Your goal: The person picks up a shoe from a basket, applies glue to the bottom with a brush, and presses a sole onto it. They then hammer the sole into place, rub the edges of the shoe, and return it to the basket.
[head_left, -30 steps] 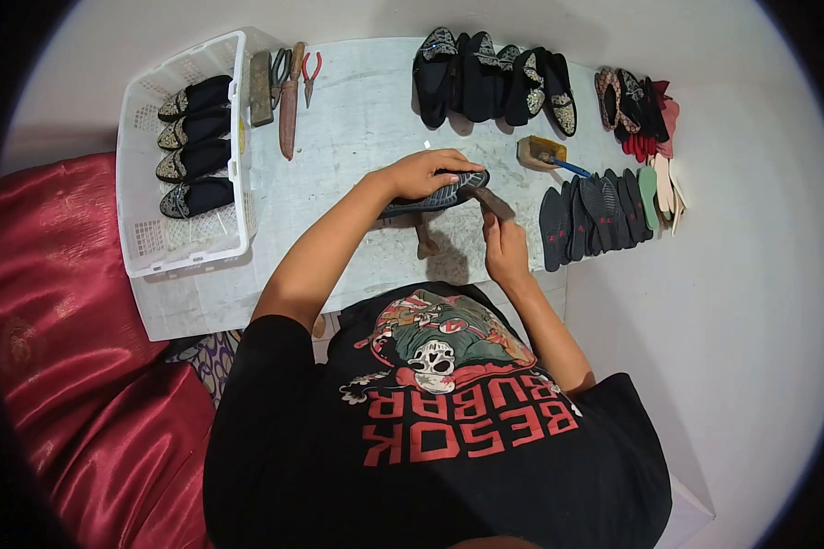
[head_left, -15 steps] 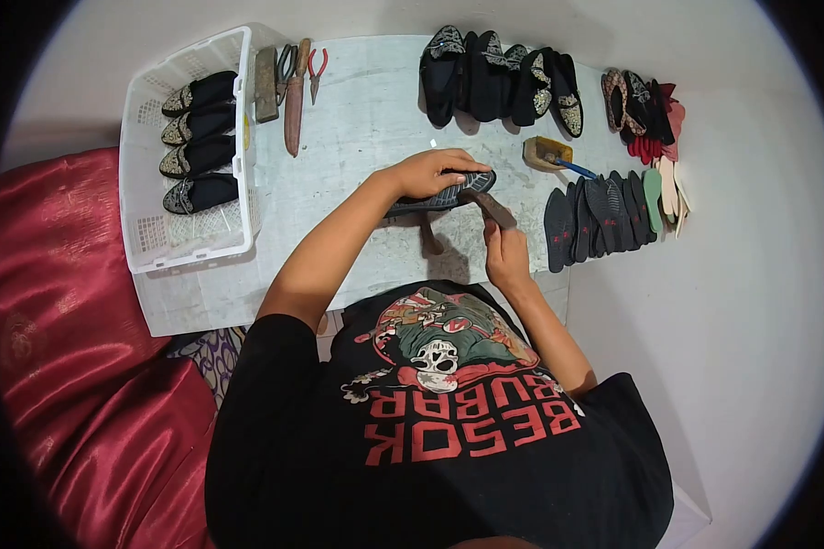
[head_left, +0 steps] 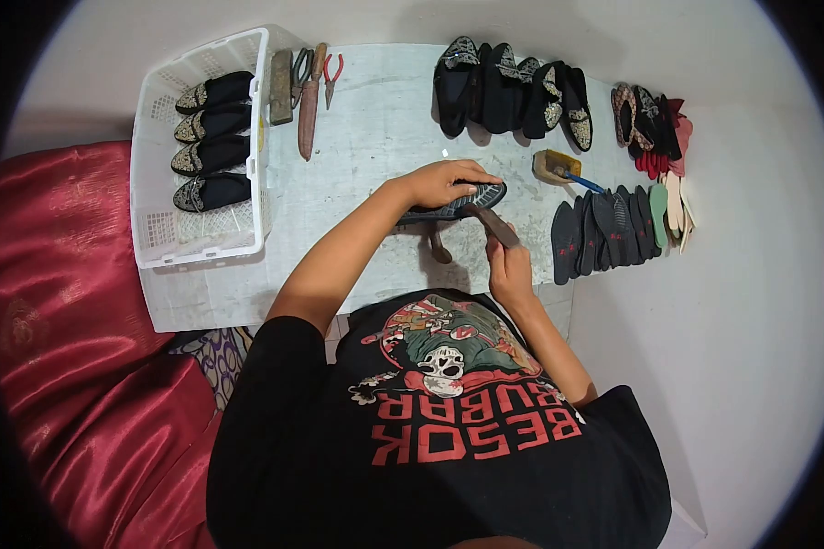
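A black shoe (head_left: 488, 194) lies sole up near the middle of the table, its ridged tread showing. My left hand (head_left: 444, 183) is wrapped over the shoe from above, fingers along the far edge. Beneath it a dark metal piece (head_left: 440, 247), like a shoe anvil, sticks out toward me; the rest is hidden. A brown, worn hammer (head_left: 496, 226) is in my closed right hand (head_left: 513, 276), its head at the near edge of the sole. Whether the head touches the sole is hard to make out. Most of the handle is hidden by the hand.
On the left a white basket (head_left: 256, 229) holds several decorated black shoes. Beside it lie a sheathed knife (head_left: 309, 119), red-handled pliers (head_left: 332, 80) and a block (head_left: 282, 87). Several shoes (head_left: 499, 87) stand at the back. A yellow glue container (head_left: 551, 166) and several soles (head_left: 600, 229) are right.
The whole view has shifted slightly right and down. Both hands keep their holds on the shoe and hammer, and the hammer head stays close to the sole's near edge.
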The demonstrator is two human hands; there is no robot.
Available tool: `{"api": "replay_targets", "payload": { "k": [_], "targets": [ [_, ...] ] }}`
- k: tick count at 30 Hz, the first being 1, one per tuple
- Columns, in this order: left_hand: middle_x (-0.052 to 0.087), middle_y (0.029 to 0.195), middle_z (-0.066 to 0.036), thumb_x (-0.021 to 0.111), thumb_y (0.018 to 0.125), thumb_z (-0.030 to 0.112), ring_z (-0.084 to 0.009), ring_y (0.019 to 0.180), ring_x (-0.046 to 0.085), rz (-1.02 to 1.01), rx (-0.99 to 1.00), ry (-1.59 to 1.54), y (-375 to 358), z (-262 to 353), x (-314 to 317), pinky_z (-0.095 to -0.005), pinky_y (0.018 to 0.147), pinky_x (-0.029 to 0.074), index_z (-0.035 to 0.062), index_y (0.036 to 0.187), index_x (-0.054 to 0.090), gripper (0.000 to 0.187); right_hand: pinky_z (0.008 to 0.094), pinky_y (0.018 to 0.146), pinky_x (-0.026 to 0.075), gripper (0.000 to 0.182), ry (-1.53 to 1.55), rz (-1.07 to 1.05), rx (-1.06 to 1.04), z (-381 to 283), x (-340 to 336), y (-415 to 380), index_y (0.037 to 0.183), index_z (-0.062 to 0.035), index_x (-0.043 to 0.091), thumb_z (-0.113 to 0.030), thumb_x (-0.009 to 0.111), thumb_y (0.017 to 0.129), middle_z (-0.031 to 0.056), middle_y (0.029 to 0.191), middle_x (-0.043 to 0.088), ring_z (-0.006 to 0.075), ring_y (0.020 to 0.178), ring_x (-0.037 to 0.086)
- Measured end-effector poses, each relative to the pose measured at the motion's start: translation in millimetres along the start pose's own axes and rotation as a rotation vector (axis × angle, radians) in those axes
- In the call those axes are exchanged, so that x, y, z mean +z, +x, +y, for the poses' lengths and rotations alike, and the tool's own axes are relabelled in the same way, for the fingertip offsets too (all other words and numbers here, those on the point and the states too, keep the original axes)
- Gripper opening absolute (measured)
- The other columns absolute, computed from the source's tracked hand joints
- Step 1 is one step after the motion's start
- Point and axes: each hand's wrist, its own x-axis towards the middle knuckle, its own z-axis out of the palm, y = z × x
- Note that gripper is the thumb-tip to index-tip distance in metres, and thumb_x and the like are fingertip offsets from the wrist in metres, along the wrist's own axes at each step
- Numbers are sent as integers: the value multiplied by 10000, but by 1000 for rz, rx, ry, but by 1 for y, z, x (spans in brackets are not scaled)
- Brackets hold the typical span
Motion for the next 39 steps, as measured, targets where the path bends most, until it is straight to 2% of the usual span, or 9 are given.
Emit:
{"api": "replay_targets", "payload": {
  "k": [2, 4, 10, 14, 17, 19, 26, 28, 39],
  "targets": [
    [604, 1398, -121, 557, 1016, 97, -309, 1278, 576, 5, 15, 12, -1, -1, 0, -397, 1128, 429, 215, 1476, 590, 475, 574, 672, 467, 164, 47, 37, -98, -1, 2, 2, 1128, -28, 530, -140, 470, 1023, 236, 749, 641, 514, 759, 649],
    [605, 1395, -124, 559, 1018, 99, -310, 1276, 576, 14, -2, 12, -2, 1, 0, -396, 1126, 430, 218, 1476, 590, 474, 574, 675, 477, 181, -131, -11, 45, 2, 8, 6, 1132, -22, 539, -145, 488, 1010, 244, 771, 649, 513, 773, 651],
    [594, 1401, -120, 568, 1021, 121, -301, 1271, 574, -6, -2, 38, -2, -1, -1, -392, 1127, 428, 227, 1470, 599, 463, 568, 671, 488, 195, -43, -76, -76, 4, 1, 6, 1116, -15, 542, -162, 530, 988, 268, 816, 661, 519, 791, 650],
    [587, 1416, -112, 564, 1021, 116, -293, 1285, 566, -2, 19, -47, -1, -4, 0, -396, 1135, 424, 227, 1480, 587, 473, 572, 678, 488, 184, -124, -104, 33, -2, 10, 3, 1105, -21, 546, -157, 536, 982, 277, 825, 664, 519, 795, 649],
    [583, 1423, -109, 564, 1017, 97, -288, 1292, 561, -25, -35, -6, -2, 3, -3, -392, 1145, 417, 219, 1487, 579, 486, 582, 688, 487, 215, 49, -95, -111, -7, 14, 4, 1144, -21, 541, -155, 539, 976, 291, 841, 669, 521, 802, 650],
    [582, 1421, -109, 563, 1018, 98, -287, 1292, 560, -23, -25, -38, -2, -1, -3, -388, 1145, 416, 223, 1488, 579, 487, 590, 700, 489, 270, -98, -173, 7, -9, 20, 8, 1202, -17, 525, -162, 540, 974, 303, 853, 674, 524, 807, 651],
    [583, 1407, -108, 564, 1021, 110, -276, 1277, 564, -27, -16, -54, -1, -1, -3, -380, 1139, 420, 236, 1489, 578, 485, 589, 714, 496, 306, -86, -188, -78, -11, 28, 13, 1229, -5, 515, -165, 538, 970, 301, 869, 680, 526, 813, 652],
    [582, 1407, -108, 560, 1023, 110, -275, 1276, 564, -29, -14, -45, -2, -4, 0, -379, 1136, 422, 234, 1489, 578, 483, 561, 662, 461, 224, -43, -137, -84, -12, 32, 17, 1106, -19, 541, -226, 527, 1023, 293, 823, 644, 540, 778, 615],
    [575, 1432, -113, 550, 1032, 118, -278, 1283, 562, -17, -2, -40, -3, -5, -2, -380, 1130, 426, 215, 1494, 572, 473, 579, 703, 494, 235, -103, -206, -92, -20, 31, 17, 1177, -47, 532, -179, 535, 983, 261, 870, 692, 502, 807, 660]
  ]
}}
